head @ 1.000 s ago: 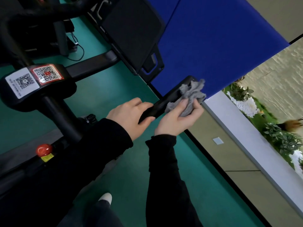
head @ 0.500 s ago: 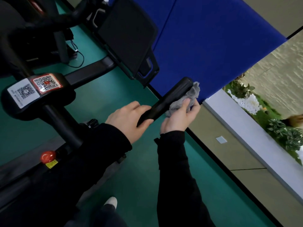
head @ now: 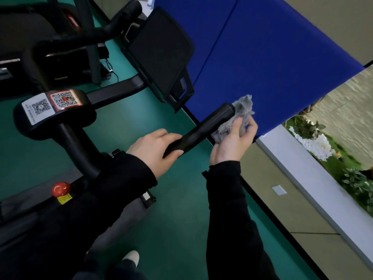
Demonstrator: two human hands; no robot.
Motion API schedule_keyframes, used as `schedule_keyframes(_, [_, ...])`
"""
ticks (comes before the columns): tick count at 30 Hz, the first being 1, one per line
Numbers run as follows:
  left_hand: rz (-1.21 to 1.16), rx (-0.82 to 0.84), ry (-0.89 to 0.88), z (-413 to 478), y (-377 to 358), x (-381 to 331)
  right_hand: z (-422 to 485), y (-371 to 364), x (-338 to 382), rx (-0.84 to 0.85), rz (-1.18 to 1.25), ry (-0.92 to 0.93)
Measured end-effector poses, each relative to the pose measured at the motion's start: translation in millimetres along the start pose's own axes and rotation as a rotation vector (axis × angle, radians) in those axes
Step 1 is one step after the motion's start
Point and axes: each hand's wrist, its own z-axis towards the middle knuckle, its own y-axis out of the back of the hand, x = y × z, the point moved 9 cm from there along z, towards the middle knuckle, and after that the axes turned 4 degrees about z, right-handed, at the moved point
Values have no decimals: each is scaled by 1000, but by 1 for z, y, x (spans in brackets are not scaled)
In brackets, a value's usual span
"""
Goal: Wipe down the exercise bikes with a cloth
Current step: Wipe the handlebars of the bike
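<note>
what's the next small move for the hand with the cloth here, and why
Probably slide the grey cloth back down the handlebar toward the left hand. The right hand holds it bunched against the bar's far end, on one side only, while the left hand grips the bar lower down, steadying it. The stretch between them is bare.

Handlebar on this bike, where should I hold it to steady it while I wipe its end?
Grip the handlebar mid-length, coming from above on the left, where the left hand wraps it. It is a straight round tube slanting up to the right, easy to encircle, and the cloth in the right hand sits against its free end.
</note>
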Motion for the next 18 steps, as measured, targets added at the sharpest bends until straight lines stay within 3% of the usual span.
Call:
schedule_keyframes(4, [7,14,34,0,1,-1,14,-10,34,226,-352,277])
schedule_keyframes(10, [100,62,66,9,1,-4,27,-58,61,716,-764,420])
schedule_keyframes(14, [108,46,68,26,-5,-18,23,-89,56,996,-1017,392])
schedule_keyframes(18, [73,70,55,44,-13,-28,27,-101,44,1110,-1173,252])
